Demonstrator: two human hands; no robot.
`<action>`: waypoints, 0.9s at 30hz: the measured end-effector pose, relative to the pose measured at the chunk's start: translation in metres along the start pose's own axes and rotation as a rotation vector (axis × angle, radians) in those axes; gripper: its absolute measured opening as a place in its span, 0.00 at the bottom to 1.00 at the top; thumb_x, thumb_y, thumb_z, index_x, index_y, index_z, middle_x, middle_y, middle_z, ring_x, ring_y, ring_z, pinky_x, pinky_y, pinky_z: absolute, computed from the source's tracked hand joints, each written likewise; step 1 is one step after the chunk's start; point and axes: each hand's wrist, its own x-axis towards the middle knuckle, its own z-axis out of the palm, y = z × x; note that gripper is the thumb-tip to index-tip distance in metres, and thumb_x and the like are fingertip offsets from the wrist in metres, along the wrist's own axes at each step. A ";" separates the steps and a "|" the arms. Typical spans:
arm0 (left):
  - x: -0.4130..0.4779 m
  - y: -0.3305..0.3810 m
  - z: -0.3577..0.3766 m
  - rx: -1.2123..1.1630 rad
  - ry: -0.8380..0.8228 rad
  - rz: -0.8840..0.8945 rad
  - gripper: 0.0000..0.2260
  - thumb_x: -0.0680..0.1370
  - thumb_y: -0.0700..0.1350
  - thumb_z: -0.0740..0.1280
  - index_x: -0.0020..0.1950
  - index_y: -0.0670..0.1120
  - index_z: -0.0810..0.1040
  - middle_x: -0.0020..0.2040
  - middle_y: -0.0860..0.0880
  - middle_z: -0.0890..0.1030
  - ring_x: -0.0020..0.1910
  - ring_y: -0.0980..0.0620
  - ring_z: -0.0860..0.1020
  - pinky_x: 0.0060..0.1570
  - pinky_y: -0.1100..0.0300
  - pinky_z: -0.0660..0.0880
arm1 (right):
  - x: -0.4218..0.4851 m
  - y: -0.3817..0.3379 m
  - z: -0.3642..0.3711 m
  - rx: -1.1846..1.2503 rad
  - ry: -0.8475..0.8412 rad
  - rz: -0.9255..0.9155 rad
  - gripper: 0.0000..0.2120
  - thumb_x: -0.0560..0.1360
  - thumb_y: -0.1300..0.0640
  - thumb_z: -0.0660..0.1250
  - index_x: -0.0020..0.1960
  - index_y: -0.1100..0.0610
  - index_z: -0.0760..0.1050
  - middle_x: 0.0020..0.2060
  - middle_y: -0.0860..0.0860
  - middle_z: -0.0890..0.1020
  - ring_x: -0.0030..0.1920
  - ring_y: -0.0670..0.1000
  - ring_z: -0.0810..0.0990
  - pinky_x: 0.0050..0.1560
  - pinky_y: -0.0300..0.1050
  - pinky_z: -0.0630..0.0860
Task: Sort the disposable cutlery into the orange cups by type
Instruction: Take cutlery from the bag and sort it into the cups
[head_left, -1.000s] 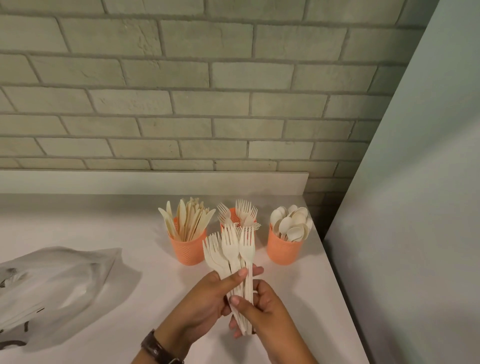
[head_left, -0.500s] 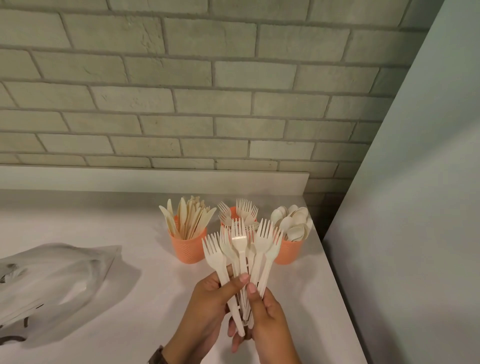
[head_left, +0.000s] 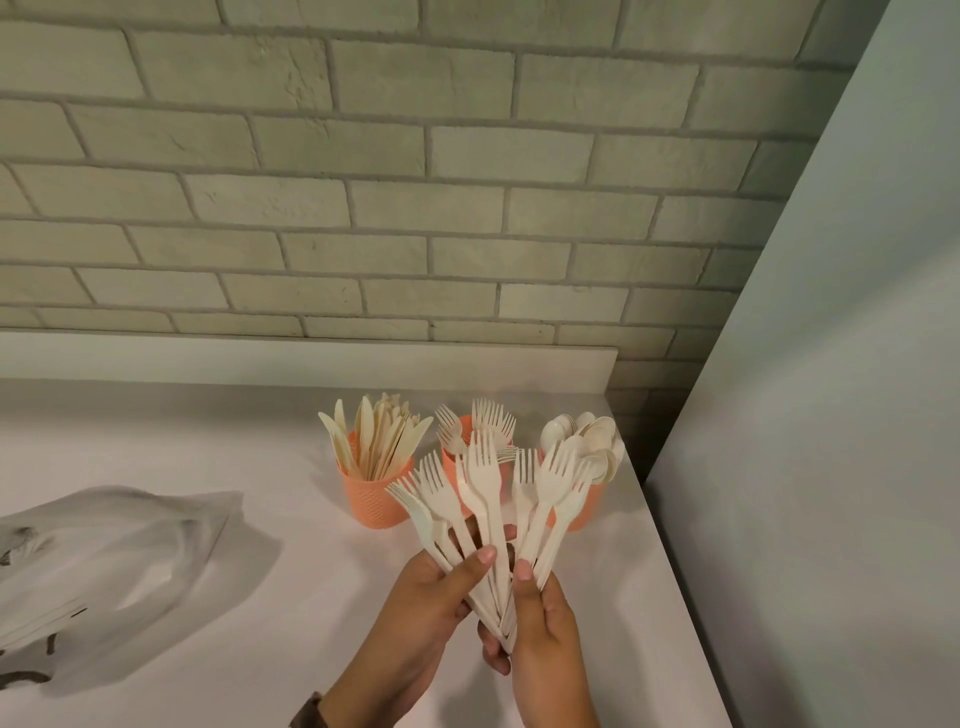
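Both hands hold a fanned bunch of cream disposable forks (head_left: 485, 488) by the handles, tines up, above the white counter. My left hand (head_left: 421, 608) grips the left side of the fan with its thumb across the handles. My right hand (head_left: 540, 623) grips the right side. Behind the fan stand three orange cups in a row: the left cup (head_left: 371, 496) holds knives, the middle cup (head_left: 454, 460) holds forks, the right cup (head_left: 587, 506) holds spoons. The fan hides much of the middle and right cups.
A crumpled clear plastic bag (head_left: 104, 561) lies on the counter (head_left: 260, 623) at the left. A brick wall rises behind the cups. A pale flat panel (head_left: 831, 467) stands close on the right, beside the counter's edge.
The forks have spread from a tight bunch into a wide fan. Both hands have shifted a little lower and to the right while holding them.
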 end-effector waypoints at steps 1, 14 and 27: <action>0.000 -0.001 0.001 0.021 0.011 0.008 0.11 0.73 0.47 0.66 0.53 0.51 0.82 0.48 0.36 0.83 0.37 0.36 0.77 0.34 0.49 0.77 | 0.000 0.000 0.000 -0.018 -0.005 0.001 0.13 0.81 0.54 0.52 0.55 0.51 0.75 0.28 0.56 0.73 0.24 0.47 0.68 0.22 0.36 0.65; 0.004 0.003 -0.011 0.172 -0.016 -0.048 0.13 0.71 0.54 0.70 0.48 0.46 0.81 0.34 0.42 0.81 0.27 0.47 0.76 0.25 0.63 0.70 | -0.003 0.000 -0.002 -0.104 -0.225 0.005 0.14 0.82 0.52 0.53 0.55 0.56 0.76 0.27 0.55 0.80 0.23 0.49 0.71 0.25 0.40 0.66; 0.016 -0.008 -0.022 0.328 -0.063 -0.115 0.14 0.67 0.55 0.71 0.43 0.45 0.80 0.39 0.43 0.82 0.41 0.44 0.81 0.38 0.55 0.77 | 0.016 0.006 -0.015 -0.355 -0.542 0.086 0.21 0.80 0.60 0.53 0.68 0.40 0.58 0.40 0.47 0.80 0.39 0.46 0.81 0.43 0.41 0.77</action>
